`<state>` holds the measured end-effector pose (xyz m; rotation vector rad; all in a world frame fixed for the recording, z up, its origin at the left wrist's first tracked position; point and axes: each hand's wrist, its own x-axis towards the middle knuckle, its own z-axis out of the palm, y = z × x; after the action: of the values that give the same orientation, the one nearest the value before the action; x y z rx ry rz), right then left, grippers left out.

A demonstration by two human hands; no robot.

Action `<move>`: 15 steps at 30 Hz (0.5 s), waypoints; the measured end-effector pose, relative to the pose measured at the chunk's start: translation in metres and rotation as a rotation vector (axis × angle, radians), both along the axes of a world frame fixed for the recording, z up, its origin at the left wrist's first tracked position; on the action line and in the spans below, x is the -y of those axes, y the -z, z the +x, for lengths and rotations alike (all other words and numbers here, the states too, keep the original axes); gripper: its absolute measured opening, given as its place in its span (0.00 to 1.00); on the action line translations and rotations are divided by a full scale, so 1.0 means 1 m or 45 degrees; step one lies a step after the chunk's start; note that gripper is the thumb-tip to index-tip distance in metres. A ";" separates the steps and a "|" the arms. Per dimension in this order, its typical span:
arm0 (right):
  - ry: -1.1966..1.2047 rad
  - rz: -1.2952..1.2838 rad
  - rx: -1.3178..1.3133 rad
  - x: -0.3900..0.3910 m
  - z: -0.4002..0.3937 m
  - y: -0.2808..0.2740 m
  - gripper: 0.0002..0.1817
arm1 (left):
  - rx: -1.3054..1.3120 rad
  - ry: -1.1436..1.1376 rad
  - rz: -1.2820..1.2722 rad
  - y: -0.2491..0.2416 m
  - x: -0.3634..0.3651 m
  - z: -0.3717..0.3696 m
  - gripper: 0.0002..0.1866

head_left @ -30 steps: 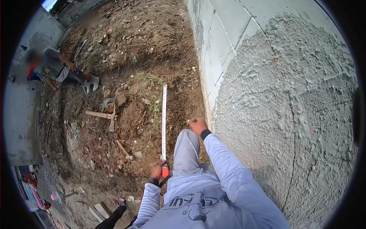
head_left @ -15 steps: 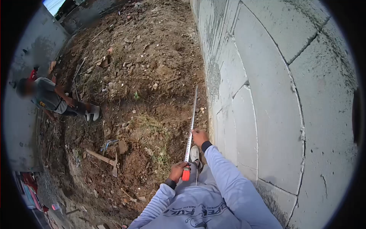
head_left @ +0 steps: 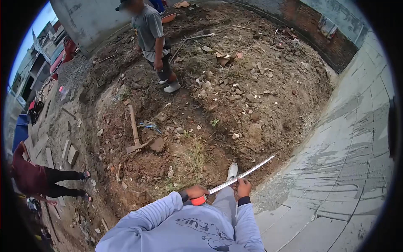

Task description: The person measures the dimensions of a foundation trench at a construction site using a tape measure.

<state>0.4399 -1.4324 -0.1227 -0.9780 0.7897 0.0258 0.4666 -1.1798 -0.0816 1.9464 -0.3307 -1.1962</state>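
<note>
The left hand [head_left: 196,192] is closed around an orange tape-measure case [head_left: 199,200]. The right hand [head_left: 243,187] pinches the extended silver steel blade [head_left: 247,171] just beside it, and the blade runs out towards two o'clock, its free end hanging over the dirt near the grey plastered block wall [head_left: 352,168]. This looks like the measuring step: the blade is out but not set against anything. Next, its tip needs seating on a reference edge. A wooden-handled pickaxe [head_left: 135,133] lies at ten o'clock, well apart.
</note>
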 end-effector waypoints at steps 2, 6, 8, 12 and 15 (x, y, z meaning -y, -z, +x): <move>-0.019 -0.030 -0.090 0.035 0.029 -0.006 0.07 | -0.015 -0.014 0.033 0.016 0.033 0.032 0.17; 0.078 0.197 -0.108 0.107 0.086 -0.014 0.06 | -0.064 -0.042 0.274 -0.024 0.112 0.095 0.17; 0.077 0.151 -0.027 0.133 0.115 -0.035 0.06 | -0.032 -0.121 0.139 -0.034 0.143 0.114 0.17; 0.091 0.023 0.001 0.179 0.159 -0.046 0.05 | -0.202 -0.085 -0.014 -0.044 0.181 0.162 0.17; 0.108 -0.206 -0.025 0.192 0.186 -0.065 0.07 | -0.349 -0.160 -0.185 -0.054 0.196 0.190 0.14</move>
<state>0.6257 -1.6247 -0.0575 -1.0974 0.8605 -0.1037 0.6564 -1.3762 -0.0271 1.6298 -0.1450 -1.2985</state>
